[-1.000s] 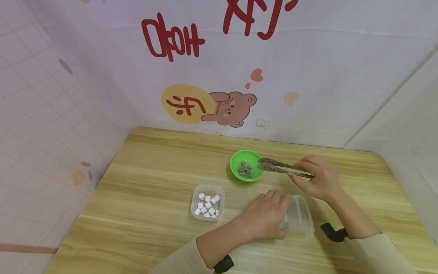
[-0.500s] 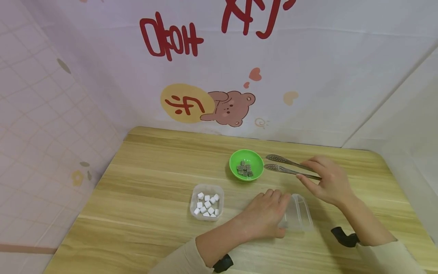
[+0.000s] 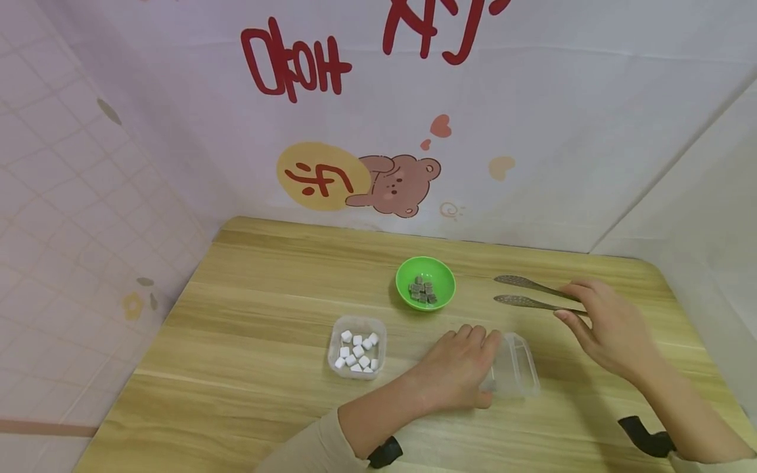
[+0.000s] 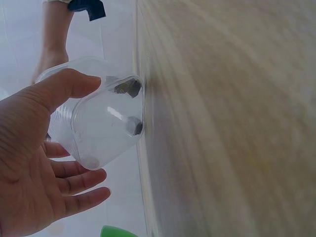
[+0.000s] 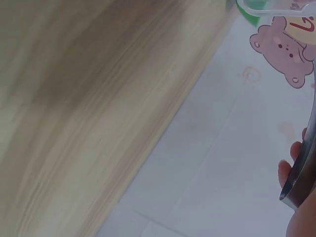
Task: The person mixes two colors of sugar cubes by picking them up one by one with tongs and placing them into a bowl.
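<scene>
My left hand [image 3: 458, 369] holds a clear plastic container [image 3: 513, 368] that lies tipped on its side, its mouth facing right. In the left wrist view, the thumb presses on the container [image 4: 103, 133], and a few dark pieces show through its wall. At the right, my right hand [image 3: 612, 325] grips metal tongs [image 3: 535, 303], whose tips stand apart with nothing between them. Part of the tongs [image 5: 302, 180] also shows in the right wrist view. Several grey cubes [image 3: 422, 289] sit in a green bowl [image 3: 426, 265], to the left of the tongs' tips.
A square clear box [image 3: 383, 351] with several white cubes [image 3: 357, 351] stands left of my left hand on the wooden table [image 3: 254, 315]. Behind the table hangs a white printed cloth [image 3: 562, 151], with more pale cloth at both sides.
My right hand has moved right, carrying the tongs away from the green bowl, and their tips have spread wider. My left hand and the tipped container stay nearly in place.
</scene>
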`<state>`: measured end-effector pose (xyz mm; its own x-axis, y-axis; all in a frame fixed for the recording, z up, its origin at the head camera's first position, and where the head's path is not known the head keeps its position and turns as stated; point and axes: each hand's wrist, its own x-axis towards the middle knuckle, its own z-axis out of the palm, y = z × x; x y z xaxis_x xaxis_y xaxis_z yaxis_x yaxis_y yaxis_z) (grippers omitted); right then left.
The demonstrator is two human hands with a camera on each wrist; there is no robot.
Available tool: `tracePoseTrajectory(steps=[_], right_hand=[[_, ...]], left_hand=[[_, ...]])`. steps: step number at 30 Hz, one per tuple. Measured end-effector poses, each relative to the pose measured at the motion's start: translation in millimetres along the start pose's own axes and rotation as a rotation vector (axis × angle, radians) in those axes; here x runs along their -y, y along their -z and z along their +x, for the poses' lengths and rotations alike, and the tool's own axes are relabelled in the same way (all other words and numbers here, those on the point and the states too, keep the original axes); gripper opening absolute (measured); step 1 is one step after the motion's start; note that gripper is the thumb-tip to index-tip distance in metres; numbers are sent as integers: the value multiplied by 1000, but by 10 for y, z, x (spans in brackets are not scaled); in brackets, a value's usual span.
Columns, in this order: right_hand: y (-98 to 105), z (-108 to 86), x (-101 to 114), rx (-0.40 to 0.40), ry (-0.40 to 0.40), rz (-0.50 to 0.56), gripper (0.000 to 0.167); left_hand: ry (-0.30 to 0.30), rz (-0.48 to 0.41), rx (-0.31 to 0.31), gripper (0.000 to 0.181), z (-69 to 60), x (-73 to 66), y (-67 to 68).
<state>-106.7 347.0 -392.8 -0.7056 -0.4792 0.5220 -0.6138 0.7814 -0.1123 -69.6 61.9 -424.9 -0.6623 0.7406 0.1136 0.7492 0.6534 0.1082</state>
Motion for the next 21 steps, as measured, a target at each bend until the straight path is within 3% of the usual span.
tracePoseTrajectory(steps=[5, 12, 21], right_hand=[[119, -209, -51, 9, -34, -18, 58], [237, -451, -182, -49, 8, -27, 62], [345, -628, -222, -58, 79, -74, 69]], left_hand=[[4, 0, 10, 73, 2, -6, 7], [4, 0, 7, 72, -1, -1, 14], [3, -13, 7, 70, 9, 9, -16]])
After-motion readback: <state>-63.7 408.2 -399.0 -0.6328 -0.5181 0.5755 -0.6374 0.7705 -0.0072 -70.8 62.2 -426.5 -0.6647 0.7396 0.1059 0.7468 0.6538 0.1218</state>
